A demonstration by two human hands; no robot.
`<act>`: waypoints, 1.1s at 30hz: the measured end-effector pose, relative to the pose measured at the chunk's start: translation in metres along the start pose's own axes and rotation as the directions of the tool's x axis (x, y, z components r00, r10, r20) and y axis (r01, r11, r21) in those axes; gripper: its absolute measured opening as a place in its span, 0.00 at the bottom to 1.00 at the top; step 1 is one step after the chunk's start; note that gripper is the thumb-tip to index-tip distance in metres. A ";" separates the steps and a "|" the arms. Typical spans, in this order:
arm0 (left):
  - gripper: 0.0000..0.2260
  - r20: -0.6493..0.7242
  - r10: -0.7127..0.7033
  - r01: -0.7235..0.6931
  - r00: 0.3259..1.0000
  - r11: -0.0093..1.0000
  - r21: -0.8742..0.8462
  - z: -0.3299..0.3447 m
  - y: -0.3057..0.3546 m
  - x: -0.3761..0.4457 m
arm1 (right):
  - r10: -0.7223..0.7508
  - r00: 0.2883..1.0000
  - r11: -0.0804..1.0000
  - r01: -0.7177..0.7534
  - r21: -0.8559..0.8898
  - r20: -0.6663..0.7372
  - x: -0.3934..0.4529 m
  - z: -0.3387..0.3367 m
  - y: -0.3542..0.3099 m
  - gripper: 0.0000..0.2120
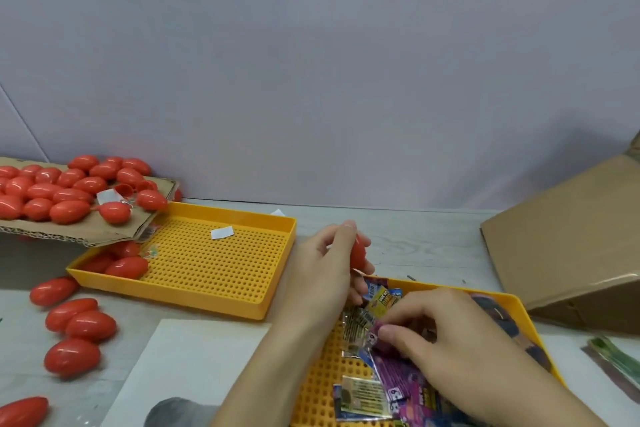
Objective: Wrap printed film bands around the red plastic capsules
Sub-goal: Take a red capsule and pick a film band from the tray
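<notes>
My left hand [325, 263] holds one red capsule [358, 251] upright just past the near yellow tray [313, 388]. That tray holds several printed film bands [363, 388] in purple, blue and yellow. My right hand [436, 333] reaches into the pile, and its thumb and fingers pinch a purple band [377, 336]. Several more red capsules lie in a heap on a cardboard sheet [86, 234] at the far left. Loose capsules [81, 319] lie on the table at the near left.
A second perforated yellow tray [214, 263] sits in the middle with a few capsules and a white slip in it. A cardboard box [568, 243] stands at the right. White paper [194, 357] lies near me. A green bundle [620, 357] sits at the right edge.
</notes>
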State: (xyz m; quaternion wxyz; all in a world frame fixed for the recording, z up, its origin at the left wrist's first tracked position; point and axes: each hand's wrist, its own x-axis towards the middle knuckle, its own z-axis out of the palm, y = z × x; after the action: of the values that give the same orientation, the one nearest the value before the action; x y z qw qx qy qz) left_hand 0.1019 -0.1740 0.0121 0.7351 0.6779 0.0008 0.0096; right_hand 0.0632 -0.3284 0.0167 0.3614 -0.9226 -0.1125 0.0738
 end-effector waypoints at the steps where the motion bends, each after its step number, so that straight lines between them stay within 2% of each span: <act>1: 0.15 0.011 0.010 -0.010 1.000 1.000 -0.005 0.001 0.000 0.000 | 0.004 1.000 0.996 -0.002 0.095 -0.028 0.000 -0.001 0.003 0.06; 4: 0.14 0.071 -0.015 0.020 0.997 0.997 -0.071 0.003 0.002 -0.002 | 0.078 0.981 0.919 -0.002 0.394 -0.177 0.000 -0.003 0.008 0.04; 6: 0.12 0.132 -0.038 0.043 0.991 0.998 -0.037 0.003 0.002 -0.005 | 0.089 0.961 0.880 0.048 0.473 -0.264 0.000 -0.006 0.010 0.07; 9: 0.10 0.238 -0.026 0.009 0.971 0.997 0.073 0.004 -0.001 -0.006 | 0.064 0.948 0.841 0.117 0.527 -0.312 -0.002 -0.009 0.007 0.16; 12: 0.10 0.335 0.021 -0.068 0.942 0.989 0.130 0.005 -0.003 -0.008 | 0.066 0.945 0.844 0.118 0.523 -0.320 -0.003 -0.010 0.005 0.24; 16: 0.05 0.284 0.116 -0.166 0.952 0.973 0.159 0.005 -0.008 -0.004 | 0.117 0.923 0.840 0.105 0.532 -0.367 -0.002 -0.011 0.005 0.24; 22: 0.08 0.222 0.133 -0.169 0.966 0.974 0.149 0.005 -0.013 0.000 | 0.171 0.915 0.802 0.086 0.590 -0.365 -0.001 -0.014 0.009 0.03; 24: 0.09 0.233 0.129 -0.167 0.964 0.974 0.153 0.005 -0.013 0.000 | 0.149 0.934 0.784 0.088 0.615 -0.324 -0.001 -0.014 0.009 0.06; 28: 0.10 0.276 0.142 -0.188 0.951 0.971 0.149 0.005 -0.010 -0.002 | 0.136 0.948 0.736 0.098 0.670 -0.288 -0.002 -0.014 0.010 0.04; 31: 0.10 0.310 0.139 -0.182 0.940 0.977 0.112 0.006 -0.007 -0.004 | 0.153 0.958 0.592 0.109 0.798 -0.244 -0.001 -0.016 0.011 0.15; 33: 0.10 0.326 0.128 -0.166 0.937 0.982 0.093 0.007 -0.004 -0.005 | 0.143 0.961 0.533 0.128 0.836 -0.239 -0.001 -0.018 0.010 0.20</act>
State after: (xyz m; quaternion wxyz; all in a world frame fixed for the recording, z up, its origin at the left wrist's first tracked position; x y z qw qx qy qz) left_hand 0.0967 -0.1814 0.0082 0.6812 0.7112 -0.1678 -0.0449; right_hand 0.0672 -0.3472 0.0229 0.7737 -0.6334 -0.0069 -0.0098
